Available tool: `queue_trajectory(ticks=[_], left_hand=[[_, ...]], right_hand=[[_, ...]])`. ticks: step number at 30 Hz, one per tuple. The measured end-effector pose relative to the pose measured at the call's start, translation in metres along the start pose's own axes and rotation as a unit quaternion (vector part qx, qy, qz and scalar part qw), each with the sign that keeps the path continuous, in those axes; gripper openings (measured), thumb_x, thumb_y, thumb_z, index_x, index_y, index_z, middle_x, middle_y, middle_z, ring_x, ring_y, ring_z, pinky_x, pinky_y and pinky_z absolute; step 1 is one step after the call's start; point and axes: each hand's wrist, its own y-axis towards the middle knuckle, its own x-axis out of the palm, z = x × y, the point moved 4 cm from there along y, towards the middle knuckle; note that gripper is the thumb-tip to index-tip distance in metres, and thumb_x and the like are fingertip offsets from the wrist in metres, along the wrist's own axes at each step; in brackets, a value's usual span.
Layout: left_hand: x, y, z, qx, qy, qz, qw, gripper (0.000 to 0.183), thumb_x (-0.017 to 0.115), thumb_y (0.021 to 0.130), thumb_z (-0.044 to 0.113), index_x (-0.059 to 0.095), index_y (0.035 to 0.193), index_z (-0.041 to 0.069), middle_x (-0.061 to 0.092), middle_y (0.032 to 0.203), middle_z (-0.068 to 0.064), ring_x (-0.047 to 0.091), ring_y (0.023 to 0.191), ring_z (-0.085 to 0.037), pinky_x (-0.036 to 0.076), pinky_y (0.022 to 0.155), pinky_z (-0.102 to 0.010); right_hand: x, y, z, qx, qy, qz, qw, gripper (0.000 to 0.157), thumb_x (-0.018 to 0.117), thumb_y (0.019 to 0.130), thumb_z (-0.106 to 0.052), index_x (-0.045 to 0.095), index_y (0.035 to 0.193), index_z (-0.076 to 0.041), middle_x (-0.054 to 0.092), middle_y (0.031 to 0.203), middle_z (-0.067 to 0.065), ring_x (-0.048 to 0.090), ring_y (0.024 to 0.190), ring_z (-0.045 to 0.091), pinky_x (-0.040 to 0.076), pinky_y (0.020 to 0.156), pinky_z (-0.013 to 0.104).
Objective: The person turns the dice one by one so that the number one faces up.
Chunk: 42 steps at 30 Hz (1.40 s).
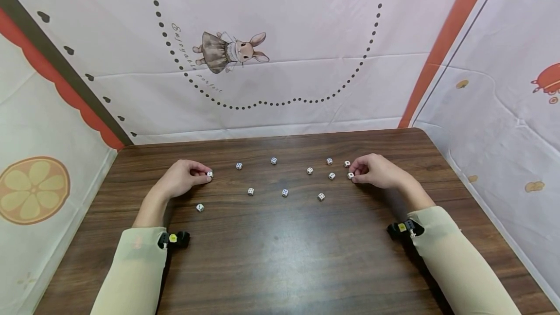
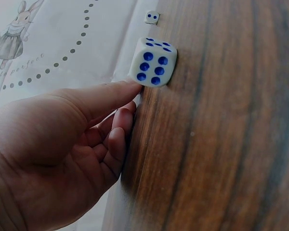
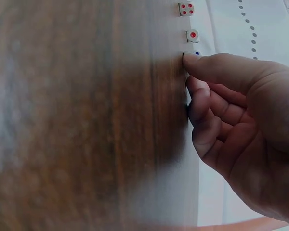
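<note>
Dark wood-grain table (image 1: pixel 280 261), small white dice (image 1: pixel 285 192) across its far half.

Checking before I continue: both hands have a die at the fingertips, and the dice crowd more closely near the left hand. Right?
Not quite: the dice crowd more closely near the right hand, not the left hand, as the head view shows. The rest is right.

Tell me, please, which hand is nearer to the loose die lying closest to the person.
Left. The left hand is just beyond that loose die, pinching another die; the right hand is well across the table, far to the right.
</note>
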Motion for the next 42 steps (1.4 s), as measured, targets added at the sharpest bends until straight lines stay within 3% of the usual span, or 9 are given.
queue_trajectory(ticks=[8,17,23,28,32,42], left_hand=[[-0.001,-0.001,0.0,-0.004,0.0,0.003,1.0,0.022,0.078,0.1,0.025,0.081,0.114,0.009,0.071,0.097,-0.004,0.061,0.087,-0.022,0.05,0.078,-0.039],[-0.001,-0.001,0.001,-0.008,-0.004,0.005,0.9999,0.021,0.078,0.1,0.023,0.08,0.114,0.008,0.071,0.097,-0.005,0.061,0.087,-0.022,0.05,0.078,-0.039],[-0.001,-0.002,0.002,-0.007,-0.007,0.004,0.9999,0.021,0.078,0.1,0.022,0.08,0.114,0.007,0.071,0.097,-0.005,0.061,0.087,-0.022,0.05,0.077,-0.039],[0.0,-0.001,0.002,-0.002,-0.004,0.004,1.0,0.02,0.078,0.1,0.022,0.08,0.113,0.007,0.071,0.097,-0.005,0.062,0.087,-0.022,0.051,0.077,-0.038],[0.001,0.0,0.0,-0.001,-0.003,0.004,1.0,0.02,0.078,0.1,0.022,0.08,0.114,0.008,0.071,0.097,-0.004,0.062,0.087,-0.022,0.051,0.078,-0.039],[0.003,-0.002,-0.001,-0.008,-0.007,-0.001,0.9999,0.021,0.078,0.1,0.024,0.08,0.114,0.008,0.072,0.098,-0.004,0.062,0.088,-0.021,0.051,0.078,-0.038]], right_hand=[[-0.004,0.003,-0.001,-0.014,0.008,-0.002,1.0,0.013,0.083,0.092,-0.007,0.073,0.101,-0.007,0.068,0.086,0.0,0.061,0.079,0.017,0.049,0.069,0.029],[-0.015,0.013,-0.012,-0.038,0.007,0.043,0.998,0.017,0.084,0.091,-0.005,0.075,0.105,-0.004,0.07,0.087,-0.001,0.065,0.082,0.017,0.052,0.073,0.028],[-0.02,0.029,-0.023,-0.053,-0.015,0.053,0.997,0.02,0.082,0.093,-0.006,0.075,0.11,-0.001,0.072,0.092,0.001,0.067,0.088,0.019,0.054,0.082,0.037],[-0.02,0.045,-0.028,-0.061,-0.036,0.042,0.997,0.028,0.082,0.092,-0.005,0.074,0.117,0.001,0.074,0.1,0.006,0.069,0.092,0.021,0.055,0.088,0.045],[-0.016,0.055,-0.03,-0.067,-0.032,0.027,0.997,0.031,0.084,0.09,-0.006,0.074,0.118,0.002,0.075,0.103,0.01,0.07,0.092,0.022,0.055,0.086,0.044],[0.001,0.071,-0.021,-0.081,-0.035,-0.015,0.996,0.022,0.087,0.09,-0.012,0.079,0.11,-0.008,0.068,0.087,-0.004,0.061,0.081,0.015,0.05,0.074,0.032]])
